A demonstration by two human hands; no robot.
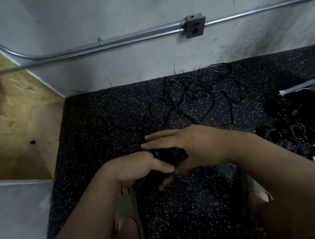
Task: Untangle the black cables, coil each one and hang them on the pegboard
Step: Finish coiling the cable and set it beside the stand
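Observation:
A tangle of thin black cables (197, 98) lies spread on the dark speckled floor near the wall. Just in front of it my left hand (137, 168) grips a small bundle of black cable (166, 155), fingers curled round it. My right hand (187, 145) lies over the same bundle with its fingers stretched out straight to the left; its thumb side touches the cable. How the bundle is wound is hidden between the hands. No pegboard is in view.
Several coiled black cables (297, 129) sit in a pile at the right, beside grey packaging (302, 88). A grey wall with metal conduit (111, 42) and an outlet box (195, 25) stands behind. A plywood panel (18, 118) rises on the left. My sandalled feet (127, 213) stand below.

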